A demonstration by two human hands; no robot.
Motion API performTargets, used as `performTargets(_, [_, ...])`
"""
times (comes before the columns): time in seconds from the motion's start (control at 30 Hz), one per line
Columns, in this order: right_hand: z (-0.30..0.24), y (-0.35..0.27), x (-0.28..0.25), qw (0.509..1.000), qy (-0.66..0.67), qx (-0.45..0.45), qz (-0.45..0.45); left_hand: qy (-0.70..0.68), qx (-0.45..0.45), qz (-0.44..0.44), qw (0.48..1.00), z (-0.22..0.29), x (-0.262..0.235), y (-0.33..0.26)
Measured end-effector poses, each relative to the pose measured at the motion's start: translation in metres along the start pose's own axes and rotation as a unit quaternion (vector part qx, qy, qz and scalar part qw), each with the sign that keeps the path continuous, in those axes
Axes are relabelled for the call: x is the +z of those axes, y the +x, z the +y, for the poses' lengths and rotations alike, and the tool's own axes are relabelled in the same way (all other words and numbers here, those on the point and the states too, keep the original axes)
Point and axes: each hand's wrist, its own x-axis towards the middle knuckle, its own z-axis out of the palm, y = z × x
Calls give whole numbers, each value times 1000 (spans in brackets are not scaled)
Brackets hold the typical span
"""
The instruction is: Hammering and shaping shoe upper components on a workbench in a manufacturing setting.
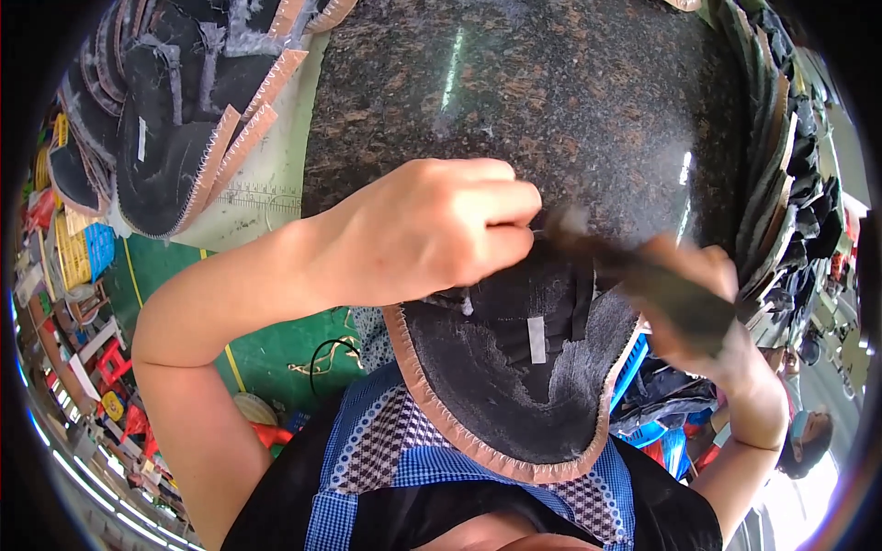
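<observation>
A dark grey shoe upper [459, 386] with a tan, zigzag-stitched border lies over the near edge of the table, its rounded end toward my apron. A small white label is stuck on its inner side. My left hand [441, 225] is closed, with its fingers curled over the far part of the upper; the fingertips are hidden. Above the upper's right side, my right hand [694, 275] grips a long, dark, flat tool [675, 298]. Motion smears both the hand and the tool, and the tool's kind cannot be made out.
A speckled dark stone slab [533, 101] covers the table. At the left, similar uppers [161, 147] are piled on a pale ruled board [248, 197]. More pieces stand in a long stack [781, 174] along the right edge. A blue crate [643, 432] is below right; another person [808, 441] is beyond.
</observation>
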Motion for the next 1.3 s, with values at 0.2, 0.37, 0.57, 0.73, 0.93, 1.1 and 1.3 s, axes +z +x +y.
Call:
performTargets(0.2, [3,10,10,980,-104,-148,79,35,102,38,993,-6,10,-1])
performTargets(0.37, [1,16,10,987,-44,-53,143,-81,25,0,996,-22,-3,-5])
performTargets(0.57, [2,23,9,985,-89,-118,93,74,81,45,993,5,10,-19])
performTargets(0.73, [-13,27,16,984,-74,-153,53,8,-27,105,994,4,10,-34])
performTargets(0.93, [-13,28,22,995,-30,-71,58,27,-67,145,987,15,20,-42])
performTargets(1.1, [-16,34,19,982,-110,-130,77,54,-108,204,972,24,26,-47])
performTargets(1.3, [-26,41,19,993,-71,-61,72,48,-157,266,950,30,40,-49])
